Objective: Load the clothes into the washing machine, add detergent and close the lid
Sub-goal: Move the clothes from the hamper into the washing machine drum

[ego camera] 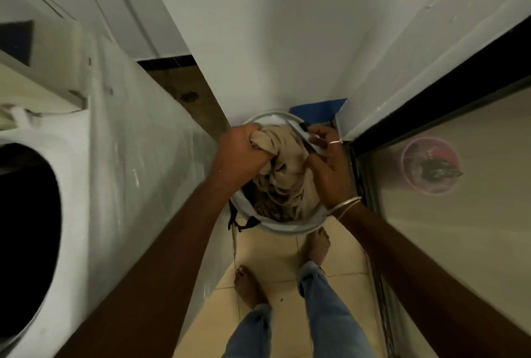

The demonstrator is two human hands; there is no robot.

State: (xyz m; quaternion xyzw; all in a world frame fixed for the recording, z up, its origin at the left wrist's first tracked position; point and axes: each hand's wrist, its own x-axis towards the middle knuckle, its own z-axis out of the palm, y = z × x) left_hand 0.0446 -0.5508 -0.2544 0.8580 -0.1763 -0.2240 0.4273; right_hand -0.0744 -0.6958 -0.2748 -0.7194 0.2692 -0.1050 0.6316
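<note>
Dim indoors, muted colour. Brightest on white wall (287, 27), fading toward corners. Near-black inside washing machine opening (26, 228). Heavy shadow along both forearms (161, 257). Faint sheen, hazy pink reflection on glass panel (474, 228). Strong wide-angle bending at edges. Smeared by motion blur at left; sharpest around beige clothes (287, 168), though soft even there.

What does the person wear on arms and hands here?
Left arm and right arm bare, no sleeves visible. Right hand: a thin ring on one finger, thin metal bangles at the wrist. Left hand: no jewellery.
</note>
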